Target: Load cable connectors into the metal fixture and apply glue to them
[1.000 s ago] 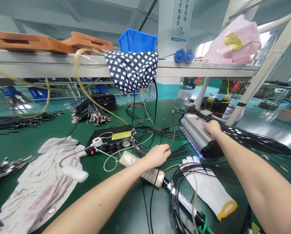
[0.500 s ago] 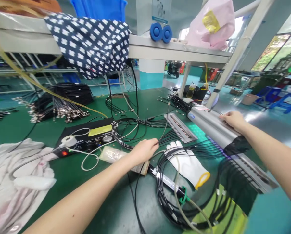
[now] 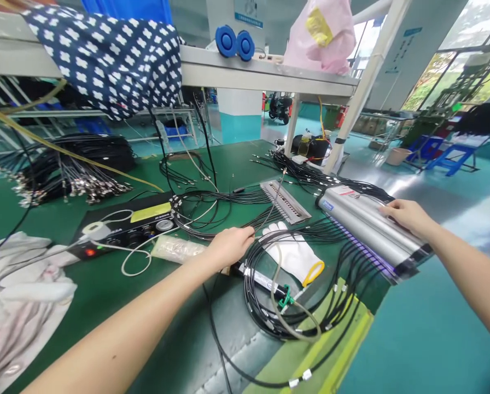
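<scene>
My left hand [image 3: 233, 245] is closed around a thin dark cable [image 3: 272, 209], whose metal-tipped end sticks up over a slotted metal fixture [image 3: 286, 201]. Black cables fan out from that fixture. On the right, my right hand [image 3: 407, 216] grips the top of a long silver lamp housing [image 3: 357, 230], with violet light glowing along its lower edge. Several black cables run from under the housing into a coil [image 3: 251, 298]. Beside the left hand lie a white glove [image 3: 296, 251] with a yellow cuff and a black-and-white syringe [image 3: 263, 280] with a green clip.
A black control box [image 3: 122, 227] with a dial and a red light stands at left. Behind it lies a cable bundle [image 3: 97, 153]. A crumpled pale cloth [image 3: 27, 301] covers the left front. Overhead runs a white shelf [image 3: 245, 76]; its post [image 3: 363, 82] stands beyond the lamp.
The silver lamp housing has shifted along with my right hand and covers the fixture that showed beside it. My left hand keeps its cable. The view has turned rightward.
</scene>
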`<act>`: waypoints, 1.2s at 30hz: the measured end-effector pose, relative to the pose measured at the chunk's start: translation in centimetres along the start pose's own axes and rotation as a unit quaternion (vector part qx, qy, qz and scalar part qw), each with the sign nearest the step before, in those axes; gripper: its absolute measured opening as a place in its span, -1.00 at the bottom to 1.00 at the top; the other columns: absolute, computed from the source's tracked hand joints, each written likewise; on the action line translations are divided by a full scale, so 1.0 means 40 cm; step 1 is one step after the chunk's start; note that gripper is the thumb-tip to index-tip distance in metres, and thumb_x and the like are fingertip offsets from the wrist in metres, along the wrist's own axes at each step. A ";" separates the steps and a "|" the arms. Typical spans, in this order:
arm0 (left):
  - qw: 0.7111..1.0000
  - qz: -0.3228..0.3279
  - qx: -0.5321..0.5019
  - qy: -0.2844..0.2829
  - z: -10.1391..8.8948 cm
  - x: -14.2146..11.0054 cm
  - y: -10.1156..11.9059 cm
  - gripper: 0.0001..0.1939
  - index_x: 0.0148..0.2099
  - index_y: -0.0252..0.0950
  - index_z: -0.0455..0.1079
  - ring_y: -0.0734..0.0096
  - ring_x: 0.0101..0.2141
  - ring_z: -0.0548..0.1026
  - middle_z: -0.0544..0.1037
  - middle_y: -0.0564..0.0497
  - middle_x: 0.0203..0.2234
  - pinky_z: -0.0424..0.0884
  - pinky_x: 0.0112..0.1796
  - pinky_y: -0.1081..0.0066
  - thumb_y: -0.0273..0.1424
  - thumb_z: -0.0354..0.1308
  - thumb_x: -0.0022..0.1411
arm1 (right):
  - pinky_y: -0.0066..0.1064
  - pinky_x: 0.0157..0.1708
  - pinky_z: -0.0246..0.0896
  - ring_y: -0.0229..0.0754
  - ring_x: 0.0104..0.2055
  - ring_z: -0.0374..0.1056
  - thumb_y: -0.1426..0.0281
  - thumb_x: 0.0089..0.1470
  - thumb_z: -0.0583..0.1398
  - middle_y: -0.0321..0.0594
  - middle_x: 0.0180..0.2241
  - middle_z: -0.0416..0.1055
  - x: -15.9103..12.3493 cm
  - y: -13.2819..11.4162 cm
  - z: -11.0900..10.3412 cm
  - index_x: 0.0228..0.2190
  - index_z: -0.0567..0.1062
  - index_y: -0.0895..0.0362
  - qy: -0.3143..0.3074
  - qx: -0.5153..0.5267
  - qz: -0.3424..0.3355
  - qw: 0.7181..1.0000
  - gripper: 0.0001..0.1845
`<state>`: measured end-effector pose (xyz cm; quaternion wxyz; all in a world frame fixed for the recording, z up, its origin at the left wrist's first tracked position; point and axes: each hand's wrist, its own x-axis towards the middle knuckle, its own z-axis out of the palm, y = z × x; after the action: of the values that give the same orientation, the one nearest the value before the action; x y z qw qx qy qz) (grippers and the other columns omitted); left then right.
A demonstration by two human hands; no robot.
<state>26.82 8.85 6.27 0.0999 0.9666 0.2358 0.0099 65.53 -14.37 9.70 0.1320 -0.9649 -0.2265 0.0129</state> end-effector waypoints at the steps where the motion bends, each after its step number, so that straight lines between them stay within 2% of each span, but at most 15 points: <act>1: 1.000 0.000 0.007 -0.002 0.001 -0.002 0.002 -0.76 -0.21 -0.19 0.33 0.20 -0.29 0.50 0.54 -0.02 -0.32 0.29 -0.35 0.39 -0.32 -0.16 0.32 | -0.39 -0.38 0.25 -0.31 -0.42 0.29 0.24 0.15 0.12 -0.31 -0.43 0.36 -0.004 0.008 0.001 -0.35 0.42 0.21 -0.002 -0.002 0.001 1.000 -0.74; 7: 0.999 -0.001 0.045 -0.010 0.003 -0.013 0.006 -0.75 -0.19 -0.20 0.32 0.17 -0.28 0.51 0.54 -0.04 -0.31 0.30 -0.37 0.38 -0.31 -0.17 0.33 | -0.33 -0.30 0.28 -0.27 -0.35 0.32 0.23 0.15 0.12 -0.28 -0.37 0.38 -0.009 0.023 0.000 -0.32 0.42 0.21 -0.012 -0.023 -0.009 1.000 -0.73; 13: 0.998 -0.008 0.062 -0.016 -0.002 -0.026 -0.015 -0.75 -0.17 -0.20 0.31 0.16 -0.25 0.50 0.54 -0.05 -0.26 0.31 -0.34 0.36 -0.32 -0.18 0.33 | -0.31 -0.29 0.27 -0.26 -0.36 0.32 0.21 0.15 0.11 -0.26 -0.38 0.39 -0.008 0.019 -0.006 -0.31 0.42 0.21 -0.020 -0.051 -0.025 0.998 -0.71; 15: 0.998 -0.008 0.060 -0.011 -0.009 -0.028 -0.022 -0.74 -0.16 -0.20 0.31 0.17 -0.25 0.50 0.54 -0.04 -0.28 0.31 -0.33 0.36 -0.32 -0.20 0.33 | -0.31 -0.28 0.23 -0.21 -0.34 0.32 0.22 0.12 0.13 -0.19 -0.36 0.41 -0.018 0.017 -0.013 -0.20 0.41 0.24 -0.011 -0.056 -0.046 0.997 -0.67; 18: 0.998 -0.009 0.057 -0.003 -0.019 -0.030 -0.022 -0.72 -0.15 -0.18 0.32 0.19 -0.28 0.50 0.54 -0.02 -0.30 0.31 -0.36 0.38 -0.29 -0.22 0.33 | -0.27 -0.18 0.17 -0.02 -0.13 0.29 0.26 0.05 0.17 0.09 -0.12 0.37 -0.053 -0.005 -0.027 0.08 0.18 0.35 0.036 -0.056 -0.098 0.993 -0.36; 20: 0.998 -0.001 0.055 -0.001 -0.023 -0.033 -0.014 -0.71 -0.14 -0.17 0.32 0.20 -0.28 0.50 0.54 -0.02 -0.28 0.31 -0.36 0.38 -0.28 -0.21 0.33 | -0.20 -0.03 0.07 0.10 0.07 0.15 0.32 0.08 0.12 0.22 0.06 0.20 -0.083 -0.040 -0.023 0.15 0.06 0.36 0.081 -0.055 -0.133 0.986 -0.32; 22: 0.998 0.017 0.056 0.001 -0.022 -0.037 -0.002 -0.72 -0.14 -0.15 0.32 0.21 -0.25 0.50 0.54 0.00 -0.25 0.33 -0.34 0.38 -0.27 -0.20 0.33 | -0.20 0.05 -0.01 0.09 0.13 0.09 0.38 0.12 0.05 0.15 0.08 0.19 -0.109 -0.089 0.006 0.11 0.17 0.30 0.088 -0.047 -0.170 0.980 -0.48; 23: 0.998 0.026 0.059 0.001 -0.020 -0.040 0.004 -0.73 -0.14 -0.14 0.32 0.22 -0.24 0.50 0.54 0.01 -0.24 0.33 -0.33 0.38 -0.27 -0.20 0.34 | -0.23 0.05 0.01 0.03 0.09 0.15 0.41 0.14 0.03 0.07 0.03 0.27 -0.117 -0.118 0.031 0.05 0.26 0.25 0.071 -0.040 -0.189 0.979 -0.57; 25: 0.997 0.032 0.067 0.004 -0.013 -0.044 0.013 -0.73 -0.15 -0.15 0.32 0.23 -0.23 0.50 0.53 0.01 -0.25 0.35 -0.32 0.37 -0.28 -0.21 0.34 | -0.29 -0.02 0.14 -0.11 -0.07 0.30 0.41 0.14 0.07 -0.11 -0.12 0.39 -0.119 -0.178 0.100 -0.09 0.39 0.16 0.012 -0.028 -0.220 0.975 -0.71; 27: 0.997 0.024 0.075 0.007 -0.001 -0.046 0.014 -0.71 -0.15 -0.15 0.32 0.23 -0.23 0.51 0.53 0.00 -0.24 0.37 -0.31 0.35 -0.30 -0.22 0.35 | -0.23 -0.09 0.24 -0.18 -0.15 0.34 0.34 0.14 0.12 -0.17 -0.15 0.40 -0.101 -0.235 0.181 -0.11 0.39 0.15 -0.040 -0.020 -0.230 0.972 -0.73; 31: 0.997 -0.001 0.079 0.008 0.031 -0.036 -0.010 -0.70 -0.14 -0.19 0.35 0.18 -0.25 0.52 0.52 -0.06 -0.27 0.40 -0.30 0.30 -0.32 -0.21 0.35 | -0.16 -0.13 0.30 -0.14 -0.10 0.33 0.26 0.15 0.13 -0.12 -0.07 0.34 -0.023 -0.320 0.309 -0.08 0.37 0.17 -0.085 -0.023 -0.173 0.981 -0.66; 33: 0.997 -0.006 0.072 0.005 0.045 -0.028 -0.026 -0.71 -0.14 -0.21 0.37 0.15 -0.26 0.52 0.51 -0.09 -0.28 0.41 -0.32 0.27 -0.33 -0.18 0.33 | -0.17 -0.14 0.31 -0.13 -0.11 0.33 0.26 0.15 0.13 -0.11 -0.07 0.34 0.021 -0.348 0.341 -0.08 0.37 0.18 -0.104 -0.026 -0.140 0.984 -0.66; 36: 0.999 -0.001 0.051 -0.001 0.061 -0.021 -0.037 -0.74 -0.15 -0.21 0.39 0.14 -0.26 0.52 0.50 -0.10 -0.27 0.42 -0.30 0.26 -0.37 -0.12 0.29 | -0.19 -0.17 0.32 -0.15 -0.14 0.34 0.25 0.14 0.14 -0.13 -0.11 0.36 0.076 -0.379 0.361 -0.10 0.38 0.19 -0.144 -0.028 -0.113 0.983 -0.66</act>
<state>25.57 9.30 3.60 0.0508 0.9703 0.2366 -0.0029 60.46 3.64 -0.19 0.0715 -0.9245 -0.3509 0.1306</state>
